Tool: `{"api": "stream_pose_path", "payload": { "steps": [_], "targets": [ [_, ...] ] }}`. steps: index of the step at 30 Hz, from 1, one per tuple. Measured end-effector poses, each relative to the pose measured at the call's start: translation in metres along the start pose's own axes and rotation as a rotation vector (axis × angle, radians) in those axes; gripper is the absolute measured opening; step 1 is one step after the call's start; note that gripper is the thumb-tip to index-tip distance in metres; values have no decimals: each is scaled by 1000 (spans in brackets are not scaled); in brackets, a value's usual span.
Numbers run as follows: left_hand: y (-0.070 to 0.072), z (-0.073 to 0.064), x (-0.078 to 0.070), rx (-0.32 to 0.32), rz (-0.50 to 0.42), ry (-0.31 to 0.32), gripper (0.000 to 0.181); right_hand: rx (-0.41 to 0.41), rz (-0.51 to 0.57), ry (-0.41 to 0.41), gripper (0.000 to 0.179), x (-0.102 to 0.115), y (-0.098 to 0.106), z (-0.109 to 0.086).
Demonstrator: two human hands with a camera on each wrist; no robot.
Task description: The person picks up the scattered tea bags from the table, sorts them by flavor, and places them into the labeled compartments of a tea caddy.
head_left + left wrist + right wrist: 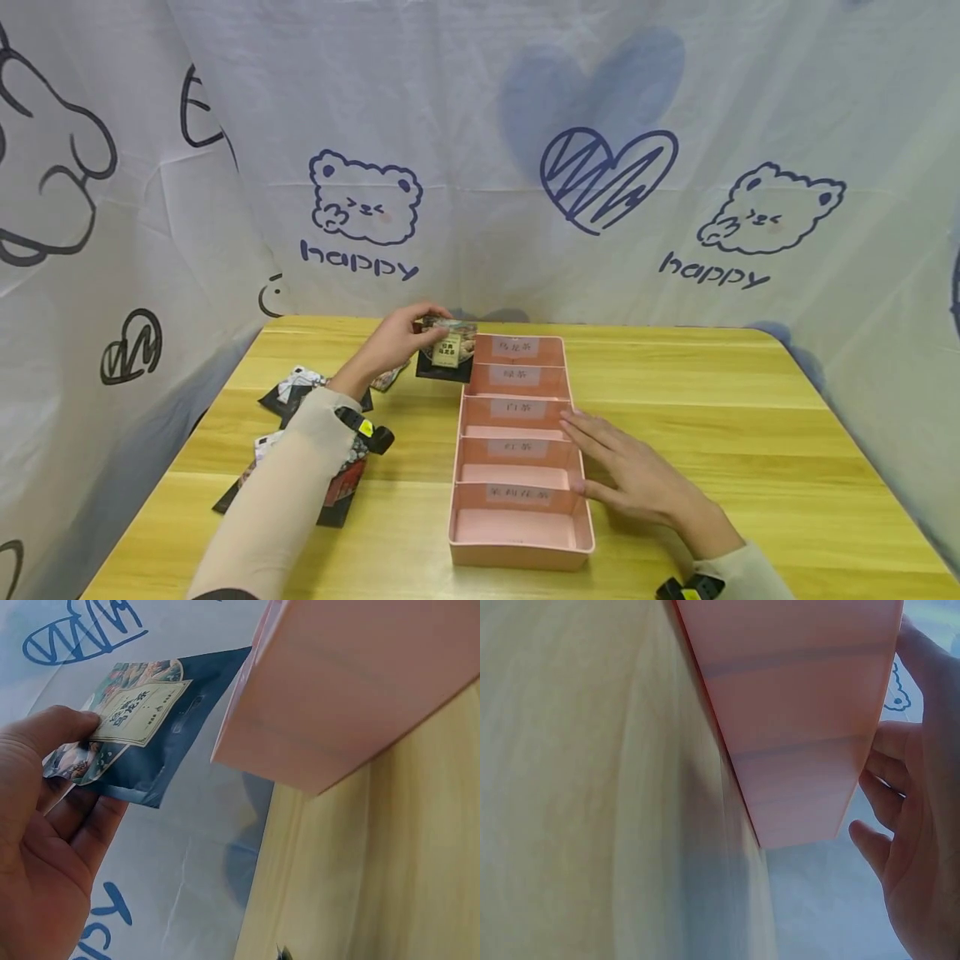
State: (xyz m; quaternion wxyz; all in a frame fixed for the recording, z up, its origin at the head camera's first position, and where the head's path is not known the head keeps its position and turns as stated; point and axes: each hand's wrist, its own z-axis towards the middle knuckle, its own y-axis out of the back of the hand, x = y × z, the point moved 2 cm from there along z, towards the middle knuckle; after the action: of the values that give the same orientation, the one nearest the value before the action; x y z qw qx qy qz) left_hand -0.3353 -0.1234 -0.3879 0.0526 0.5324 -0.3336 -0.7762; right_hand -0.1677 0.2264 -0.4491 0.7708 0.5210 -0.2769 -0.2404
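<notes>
My left hand [393,346] pinches a dark tea sachet [454,367] with a pale label by its upper edge, thumb on the front. The sachet hangs at the far left corner of a long pink divided box [521,557]; in the left wrist view the sachet's [135,784] lower edge comes up against the box's end, and whether they touch I cannot tell. Against the box's right rim lies my right hand [637,475], its fingers extended and holding nothing. Each of the box's several compartments carries a paper label with Chinese characters.
Left of the box, more sachets lie in two loose piles, a farther one [300,382] and a nearer one [347,492], partly hidden by my left sleeve. Another packet [386,380] lies near my left wrist. The wooden table [712,400] ends at a printed cloth backdrop [480,167].
</notes>
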Motion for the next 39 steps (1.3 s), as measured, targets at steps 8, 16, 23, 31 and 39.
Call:
{"api": "stream_pose_path", "payload": {
  "steps": [8, 16, 23, 31, 39],
  "targets": [
    [-10, 19, -9, -25, -4, -7, 24, -1, 10, 0, 75, 0, 0, 0],
    [-20, 36, -10, -47, 13, -10, 24, 16, 21, -25, 75, 0, 0, -1],
    [-28, 50, -8, -78, -18, -9, 23, 6, 13, -14, 76, -1, -1, -1],
    [-40, 61, -5, -82, -57, 1, 21, -2, 13, -12, 76, 0, 0, -1],
    [-50, 68, -1, -38, -58, -2, 20, 14, 12, -19, 76, 0, 1, -1]
  ]
}}
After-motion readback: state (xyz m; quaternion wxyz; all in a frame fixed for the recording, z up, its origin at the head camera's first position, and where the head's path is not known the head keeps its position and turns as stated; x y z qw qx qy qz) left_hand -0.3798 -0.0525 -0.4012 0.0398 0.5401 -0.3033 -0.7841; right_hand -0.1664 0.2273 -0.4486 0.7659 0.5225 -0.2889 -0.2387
